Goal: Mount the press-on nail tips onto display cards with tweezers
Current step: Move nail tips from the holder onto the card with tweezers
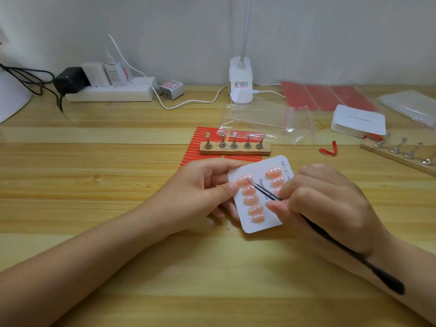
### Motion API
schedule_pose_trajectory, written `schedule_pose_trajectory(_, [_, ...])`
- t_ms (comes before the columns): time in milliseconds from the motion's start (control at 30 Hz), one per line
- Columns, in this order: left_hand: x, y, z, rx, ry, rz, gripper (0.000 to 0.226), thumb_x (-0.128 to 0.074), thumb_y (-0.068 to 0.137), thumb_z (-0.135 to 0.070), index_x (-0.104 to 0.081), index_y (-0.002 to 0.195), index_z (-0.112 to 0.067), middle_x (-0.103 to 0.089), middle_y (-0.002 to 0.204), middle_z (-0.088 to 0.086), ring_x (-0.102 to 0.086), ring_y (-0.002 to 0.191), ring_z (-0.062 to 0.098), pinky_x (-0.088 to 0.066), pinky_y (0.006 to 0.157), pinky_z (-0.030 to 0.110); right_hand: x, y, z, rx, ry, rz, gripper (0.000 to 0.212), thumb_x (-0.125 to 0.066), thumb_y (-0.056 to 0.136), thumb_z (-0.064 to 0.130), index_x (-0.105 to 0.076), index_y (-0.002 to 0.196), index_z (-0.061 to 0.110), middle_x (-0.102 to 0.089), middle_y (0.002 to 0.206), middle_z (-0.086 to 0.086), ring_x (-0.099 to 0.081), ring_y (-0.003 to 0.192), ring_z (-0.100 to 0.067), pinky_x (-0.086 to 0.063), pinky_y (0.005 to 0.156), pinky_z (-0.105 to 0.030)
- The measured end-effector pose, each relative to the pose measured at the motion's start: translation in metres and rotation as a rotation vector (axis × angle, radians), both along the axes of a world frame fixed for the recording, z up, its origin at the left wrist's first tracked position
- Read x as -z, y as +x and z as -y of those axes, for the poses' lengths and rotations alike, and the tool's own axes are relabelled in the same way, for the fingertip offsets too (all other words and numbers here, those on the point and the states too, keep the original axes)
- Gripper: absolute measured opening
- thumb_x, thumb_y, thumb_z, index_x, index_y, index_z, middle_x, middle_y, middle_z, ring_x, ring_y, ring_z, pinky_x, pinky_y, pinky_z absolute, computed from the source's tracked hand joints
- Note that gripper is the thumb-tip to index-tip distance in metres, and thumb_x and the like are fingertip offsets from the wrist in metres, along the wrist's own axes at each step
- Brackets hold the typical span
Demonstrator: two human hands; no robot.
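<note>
Peach nail tips (250,199) on white display card (260,218), left hand (200,192) grip pinching card edge above desk (118,175); right hand (328,204) grip curled, pinching black tweezers (264,191), points on top tip

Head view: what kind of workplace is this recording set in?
Probably a small home or studio desk for hand-packing press-on nails: a wooden table against a plain wall, a wooden nail stand on red adhesive strips, a clip lamp and a power strip.
</note>
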State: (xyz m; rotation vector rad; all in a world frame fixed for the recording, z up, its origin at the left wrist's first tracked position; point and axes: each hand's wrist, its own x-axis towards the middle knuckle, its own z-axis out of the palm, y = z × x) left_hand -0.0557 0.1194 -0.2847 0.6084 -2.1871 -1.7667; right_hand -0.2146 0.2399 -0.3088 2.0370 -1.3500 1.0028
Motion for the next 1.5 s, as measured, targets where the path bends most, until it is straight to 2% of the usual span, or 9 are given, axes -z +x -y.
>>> schedule_pose_trajectory(133, [0.000, 0.002, 0.002, 0.012, 0.011, -0.009, 0.035, -0.047, 0.091, 0.004, -0.059, 0.104, -0.026, -0.071, 0.073, -0.005, -0.064, 0.055, 0.007, -0.047, 0.047, 0.016, -0.001, 0.001, -0.001, 0.014, 0.018, 0.003, 0.040, -0.055, 0.088, 0.010, -0.050, 0.051, -0.001, -0.053, 0.054, -0.013, -0.045, 0.049, -0.027, -0.035, 0.057, -0.030])
schedule_pose_trajectory(333, [0.000, 0.001, 0.002, 0.037, -0.003, -0.016, 0.037, -0.046, 0.091, 0.006, -0.058, 0.103, -0.027, -0.070, 0.074, -0.009, -0.063, 0.056, 0.005, -0.047, 0.048, 0.015, -0.002, 0.002, -0.001, 0.018, 0.021, 0.006, 0.038, -0.056, 0.086, 0.008, -0.048, 0.050, -0.001, -0.052, 0.053, -0.013, -0.042, 0.050, -0.025, -0.027, 0.081, -0.009])
schedule_pose_trajectory(567, [0.000, 0.003, 0.001, 0.015, -0.008, -0.050, 0.034, -0.046, 0.091, 0.004, -0.059, 0.103, -0.026, -0.069, 0.075, -0.005, -0.062, 0.057, 0.007, -0.048, 0.048, 0.017, -0.004, 0.003, 0.000, 0.006, 0.049, 0.053, 0.039, -0.056, 0.087, 0.009, -0.049, 0.050, -0.002, -0.053, 0.053, -0.015, -0.043, 0.048, -0.027, -0.034, 0.057, -0.027])
schedule_pose_trajectory(667, [0.000, 0.003, 0.002, -0.030, 0.012, -0.076, 0.033, -0.046, 0.092, 0.002, -0.060, 0.102, -0.027, -0.069, 0.080, 0.003, -0.063, 0.057, 0.009, -0.050, 0.047, 0.019, -0.007, 0.004, -0.005, -0.075, 0.045, 0.298, 0.037, -0.050, 0.095, 0.025, -0.055, 0.066, 0.003, -0.059, 0.060, -0.010, -0.051, 0.054, -0.023, -0.041, 0.052, -0.034])
schedule_pose_trajectory(833, [0.001, 0.003, 0.001, -0.029, 0.022, -0.088, 0.039, -0.047, 0.091, 0.000, -0.053, 0.115, -0.030, -0.071, 0.087, -0.001, -0.062, 0.060, 0.007, -0.051, 0.047, 0.019, -0.020, 0.003, -0.006, 0.053, 0.070, 0.999, 0.043, -0.029, 0.088, 0.060, -0.052, 0.074, 0.026, -0.068, 0.068, 0.003, -0.051, 0.042, -0.009, -0.039, 0.049, -0.011])
schedule_pose_trajectory(900, [0.001, 0.003, 0.001, -0.028, 0.035, -0.093, 0.042, -0.046, 0.091, 0.000, -0.049, 0.119, -0.032, -0.071, 0.083, -0.006, -0.062, 0.059, 0.007, -0.051, 0.047, 0.020, -0.020, 0.000, -0.003, 0.107, 0.196, 1.109, 0.040, -0.046, 0.088, 0.055, -0.052, 0.065, 0.023, -0.068, 0.062, 0.004, -0.050, 0.038, -0.009, -0.039, 0.044, -0.012])
schedule_pose_trajectory(1067, [0.000, 0.004, 0.000, -0.005, 0.032, -0.102, 0.043, -0.045, 0.091, -0.001, -0.047, 0.120, -0.033, -0.070, 0.080, -0.008, -0.060, 0.056, 0.006, -0.050, 0.048, 0.019, -0.016, 0.000, -0.001, 0.051, 0.375, 0.978, 0.036, -0.074, 0.077, 0.020, -0.039, 0.075, 0.025, -0.067, 0.070, -0.001, -0.061, 0.053, -0.012, -0.052, 0.052, -0.026])
schedule_pose_trajectory(1300, [0.000, 0.005, 0.000, -0.004, 0.010, -0.117, 0.043, -0.044, 0.091, -0.005, -0.046, 0.122, -0.034, -0.068, 0.096, 0.003, -0.059, 0.067, 0.009, -0.051, 0.049, 0.020, -0.015, -0.006, 0.004, 0.018, 0.414, 1.091, 0.038, -0.065, 0.078, -0.007, -0.034, 0.076, 0.017, -0.064, 0.063, 0.002, -0.057, 0.052, -0.007, -0.043, 0.046, -0.014])
schedule_pose_trajectory(1500, [-0.001, 0.004, 0.002, -0.037, 0.087, -0.090, 0.064, -0.060, 0.066, -0.027, -0.045, 0.128, -0.026, -0.068, 0.075, 0.003, -0.063, 0.061, 0.010, -0.054, 0.052, 0.022, -0.018, -0.006, 0.001, -0.120, 0.381, 1.198, 0.034, -0.060, 0.077, -0.007, -0.032, 0.076, 0.013, -0.066, 0.063, 0.000, -0.059, 0.054, -0.011, -0.050, 0.049, -0.019])
